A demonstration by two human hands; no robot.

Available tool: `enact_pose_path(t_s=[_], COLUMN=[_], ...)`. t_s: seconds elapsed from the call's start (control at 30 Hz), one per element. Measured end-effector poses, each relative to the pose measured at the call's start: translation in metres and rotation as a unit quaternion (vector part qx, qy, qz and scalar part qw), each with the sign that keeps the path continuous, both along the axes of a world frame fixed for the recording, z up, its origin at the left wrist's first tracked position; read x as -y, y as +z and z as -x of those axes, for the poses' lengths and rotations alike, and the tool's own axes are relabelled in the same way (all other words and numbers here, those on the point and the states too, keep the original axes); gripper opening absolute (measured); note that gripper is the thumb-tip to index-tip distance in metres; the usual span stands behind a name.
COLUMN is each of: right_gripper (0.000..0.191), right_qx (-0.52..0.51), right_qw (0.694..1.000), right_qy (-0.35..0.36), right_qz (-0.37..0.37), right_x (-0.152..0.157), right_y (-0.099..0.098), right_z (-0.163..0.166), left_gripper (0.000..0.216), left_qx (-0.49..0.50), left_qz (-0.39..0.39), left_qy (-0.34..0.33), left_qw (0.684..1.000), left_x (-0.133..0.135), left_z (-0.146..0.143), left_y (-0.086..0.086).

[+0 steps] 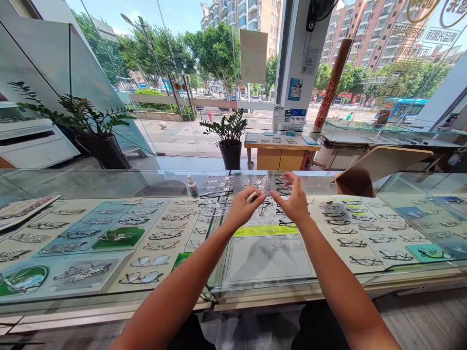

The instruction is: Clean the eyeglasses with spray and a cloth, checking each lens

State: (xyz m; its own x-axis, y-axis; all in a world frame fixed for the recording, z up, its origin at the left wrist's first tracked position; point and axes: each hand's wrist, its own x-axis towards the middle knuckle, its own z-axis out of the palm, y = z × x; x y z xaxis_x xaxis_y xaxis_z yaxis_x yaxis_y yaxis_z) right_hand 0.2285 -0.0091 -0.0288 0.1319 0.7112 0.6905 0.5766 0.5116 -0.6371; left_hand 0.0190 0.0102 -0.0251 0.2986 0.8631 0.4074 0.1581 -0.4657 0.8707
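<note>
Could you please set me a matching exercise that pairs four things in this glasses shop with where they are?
Things: 1 clear-framed pair of glasses; 2 small white plastic bottle; 3 green plant in a round black pot; 4 tall red patterned roll.
Places: A on the floor beside the wooden desk; B held between the left hand and the right hand; C leaning beside the white pillar; D upright on the glass counter.
Pairs: 1-B; 2-D; 3-A; 4-C.
</note>
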Motion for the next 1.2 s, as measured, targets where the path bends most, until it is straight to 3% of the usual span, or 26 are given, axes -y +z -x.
enact_pose_path(t_s=[0.3,0.5,0.77,1.0,1.2], right_gripper=[0.076,0.072,0.069,0.056,0.045], right_qx=[0.027,0.114,0.165,0.158,0.161], right_qw=[0.999,0.991,0.986,0.985,0.981], right_qy=[-0.013,-0.037,-0.03,0.074,0.11], right_qz=[-0.038,-0.062,-0.002,-0.003,-0.013], right_x=[-0.003,-0.003,0.0,0.005,0.007], right_y=[-0.006,-0.006,-0.005,-0.002,-0.008], right_z=[0.002,0.002,0.004,0.016,0.027], left_gripper=[0.037,0.034,0.03,0.019,0.018], left_qx=[0.068,0.152,0.171,0.097,0.083], left_qz=[0.003,0.003,-0.026,-0.167,-0.141], left_qy=[0.05,0.106,0.125,0.102,0.055], left_qw=[0.996,0.983,0.977,0.976,0.985], left_x=[0.004,-0.003,-0.005,0.002,0.008], left_z=[-0.008,-0.001,0.002,-0.002,-0.006], left_y=[-0.003,0.001,0.0,0.001,0.0])
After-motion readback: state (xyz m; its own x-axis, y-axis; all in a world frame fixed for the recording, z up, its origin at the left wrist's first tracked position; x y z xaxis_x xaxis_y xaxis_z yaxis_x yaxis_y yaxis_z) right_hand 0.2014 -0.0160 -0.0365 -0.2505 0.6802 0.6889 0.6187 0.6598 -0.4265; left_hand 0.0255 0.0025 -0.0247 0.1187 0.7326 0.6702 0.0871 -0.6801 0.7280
